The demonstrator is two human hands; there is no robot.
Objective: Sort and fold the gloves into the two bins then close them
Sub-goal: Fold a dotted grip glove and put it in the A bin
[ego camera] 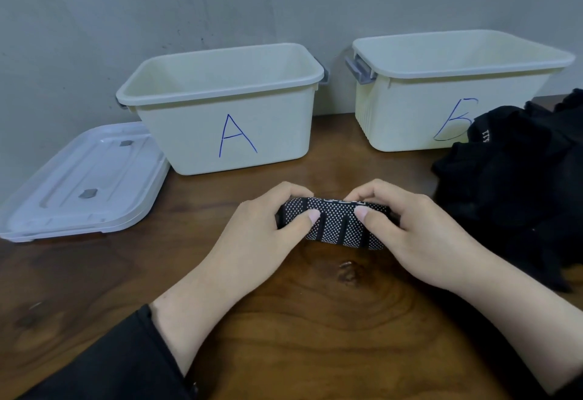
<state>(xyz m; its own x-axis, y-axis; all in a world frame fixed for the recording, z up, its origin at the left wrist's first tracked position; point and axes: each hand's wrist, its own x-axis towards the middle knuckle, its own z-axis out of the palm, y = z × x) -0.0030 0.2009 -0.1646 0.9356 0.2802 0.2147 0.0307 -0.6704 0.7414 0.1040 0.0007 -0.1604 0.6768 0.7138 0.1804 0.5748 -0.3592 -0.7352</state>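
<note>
I have a dotted glove (334, 223) folded into a short bundle on the wooden surface (284, 320), right in front of me and between bin A (220, 134) and bin B (410, 109), though nearer to me than either. My left hand (268, 226) grips its left end and my right hand (410, 226) grips its right end: on each the thumb lies on top of the fabric and the fingers (296, 190) curl over the far edge, so both hands are closed round the glove and hold nothing else.

I judge this to be the folding step, close to finished for this glove, since it already lies compact. Both bins stand open against the wall, and I can see nothing inside bin A from here; bin B's inside is mostly hidden. A pile of dark gloves (511, 185) waits at my right, partly covering the front of bin B. The clear lids (82, 185) lie stacked at the left of bin A.

Next I must keep the fold pinched tight while I lift, choose the bin for this kind, and lower it in flat so it does not spring open.
</note>
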